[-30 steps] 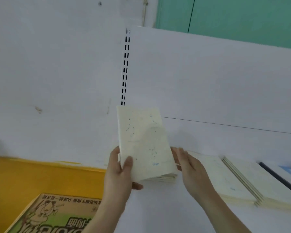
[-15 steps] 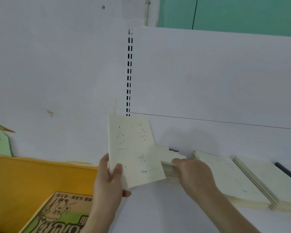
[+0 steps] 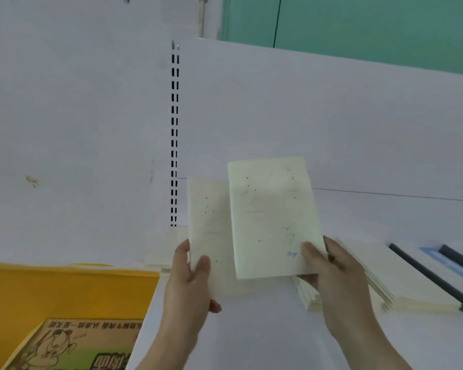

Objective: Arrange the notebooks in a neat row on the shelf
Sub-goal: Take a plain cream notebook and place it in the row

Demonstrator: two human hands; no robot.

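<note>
Two cream notebooks with faint star patterns are held up in front of the white shelf (image 3: 251, 329). My left hand (image 3: 191, 284) grips the left notebook (image 3: 209, 222) at its lower edge, thumb on the cover. My right hand (image 3: 334, 273) holds the right notebook (image 3: 273, 217), thumb on its lower right corner; it overlaps the left one. A low stack of the same notebooks (image 3: 309, 295) lies on the shelf under my right hand. A wider cream stack (image 3: 412, 284) lies flat further right.
A yellow bin (image 3: 64, 292) stands at the lower left with a cartoon-printed box (image 3: 78, 345) in it. A black-spined book (image 3: 428, 276) and blue covers (image 3: 449, 263) lie at the far right. The white back panel has a slotted upright (image 3: 174, 134).
My right hand has lifted a second notebook off the low stack and holds it up beside the one in my left hand. The camera has shifted left.
</note>
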